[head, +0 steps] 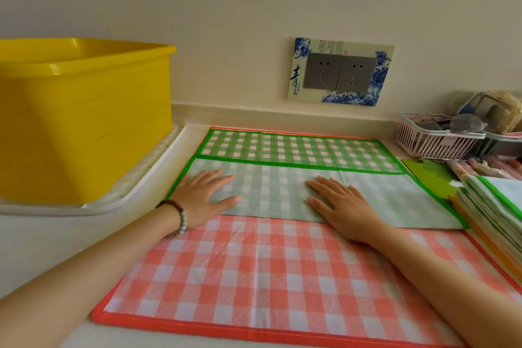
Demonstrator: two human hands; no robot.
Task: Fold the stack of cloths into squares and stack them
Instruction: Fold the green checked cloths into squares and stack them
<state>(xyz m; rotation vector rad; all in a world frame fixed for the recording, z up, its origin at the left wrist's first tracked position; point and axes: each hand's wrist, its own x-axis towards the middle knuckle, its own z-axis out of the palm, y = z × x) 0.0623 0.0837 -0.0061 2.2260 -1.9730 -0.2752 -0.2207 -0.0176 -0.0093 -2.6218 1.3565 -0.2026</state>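
Note:
A green checked cloth [282, 195] with a green border lies folded over itself on the counter, its pale underside up on the near part. My left hand [204, 195] presses flat on its left end, and my right hand [341, 203] presses flat near its middle. Under it lies a red checked cloth [254, 277] spread flat towards me. A stack of cloths [494, 217] with green and orange edges sits at the right.
A yellow tub [79, 116] stands on a white tray [135, 192] at the left. A pink basket [440, 141] of small items sits at the back right. A double wall socket [339, 72] is on the wall behind.

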